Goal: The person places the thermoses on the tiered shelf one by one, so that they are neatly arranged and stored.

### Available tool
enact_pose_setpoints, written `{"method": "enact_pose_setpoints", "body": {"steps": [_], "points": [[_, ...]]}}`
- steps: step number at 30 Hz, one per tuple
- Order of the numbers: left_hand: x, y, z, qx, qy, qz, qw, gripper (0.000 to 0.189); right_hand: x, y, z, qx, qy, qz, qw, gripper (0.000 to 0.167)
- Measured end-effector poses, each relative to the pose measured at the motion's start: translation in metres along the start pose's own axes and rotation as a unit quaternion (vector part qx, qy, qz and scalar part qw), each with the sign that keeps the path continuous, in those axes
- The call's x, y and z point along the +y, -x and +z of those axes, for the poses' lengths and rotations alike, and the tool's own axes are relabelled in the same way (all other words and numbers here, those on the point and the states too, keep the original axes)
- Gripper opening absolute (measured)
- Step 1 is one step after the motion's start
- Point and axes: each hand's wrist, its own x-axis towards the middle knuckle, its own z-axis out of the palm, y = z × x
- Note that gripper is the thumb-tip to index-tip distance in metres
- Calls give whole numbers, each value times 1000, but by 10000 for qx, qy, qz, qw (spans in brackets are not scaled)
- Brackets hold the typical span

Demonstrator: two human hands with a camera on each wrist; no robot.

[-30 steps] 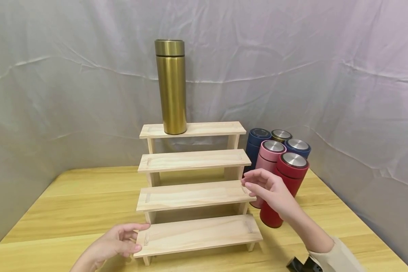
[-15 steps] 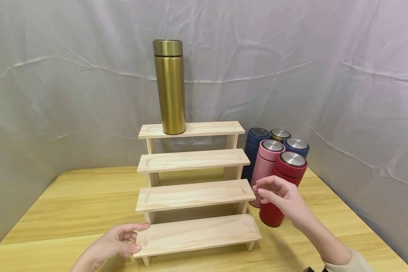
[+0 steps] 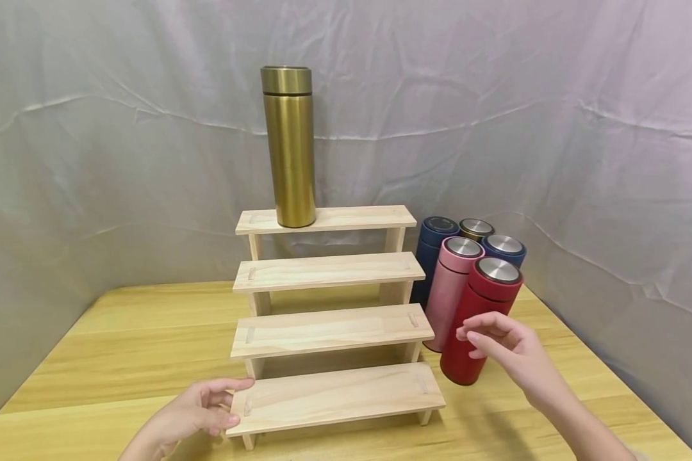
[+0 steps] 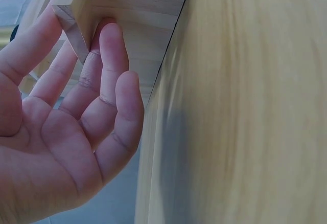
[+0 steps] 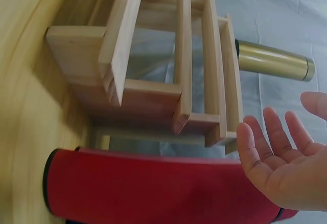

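Note:
A four-tier wooden step stand stands mid-table. My left hand holds the left end of its lowest board, index finger at the back corner and thumb near the front. In the left wrist view, the fingers reach around the board's end. A tall gold thermos flask stands upright on the top tier, left of centre. My right hand, holding nothing, hovers in front of a red thermos flask with fingers loosely bent. The right wrist view has the red flask's side close beside that hand.
Behind the red flask, right of the stand, cluster a pink flask, two dark blue flasks, one at the left and one at the right, and a gold-black flask. Grey cloth hangs behind the wooden table.
My right hand has drawn back from the stand's right end, moving right and toward me, past the red flask's front. The left hand keeps its place, and the flasks stay put.

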Motion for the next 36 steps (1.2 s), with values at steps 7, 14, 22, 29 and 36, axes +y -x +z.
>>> {"method": "enact_pose_setpoints", "body": {"steps": [7, 14, 22, 29, 36], "points": [[0, 0, 0, -29, 17, 23, 10000, 49, 7, 10, -15, 49, -31, -18, 10000, 20], [1, 0, 0, -39, -13, 12, 10000, 49, 16, 17, -27, 696, 359, -61, 9969, 13], [1, 0, 0, -45, -8, 0, 10000, 48, 49, 19, -51, 1135, 649, -139, 9913, 14], [0, 0, 0, -53, 18, 22, 10000, 47, 100, 16, -81, 1311, 681, -243, 9887, 35], [0, 0, 0, -9, -1, -35, 10000, 47, 173, 11, -113, 1534, 1755, 247, 9721, 59]]}}
